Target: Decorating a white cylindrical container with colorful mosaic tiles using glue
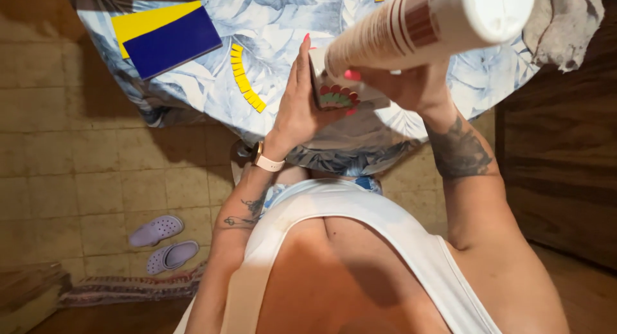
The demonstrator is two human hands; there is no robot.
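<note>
on the tiled floor at the far left a pair of lilac clogs [164, 243] sits beside a striped rug [128, 288]. further up, a surface under a blue leaf-print cloth [283, 19] carries a yellow sheet [138, 22] with a dark blue sheet [172, 42] lying partly over it, and near them a curved row of small yellow tiles [246, 78]. the person's left hand [297, 99], a pale-strapped watch [267, 159] on its wrist, is held upright with the palm flat against the left side of a small white box [337, 90] printed with red and green shapes; its grip is spread, fingers straight, not curled round. the box hangs in the air just above the near edge of the surface. the right hand [411, 83] pinches the box from the other side, a pink-nailed thumb on its top. a big white cylindrical container [430, 19] with brown bands sits over that hand, tilted toward the camera; how it is held i cannot tell. a crumpled grey cloth [565, 19] lies at the far right.
</note>
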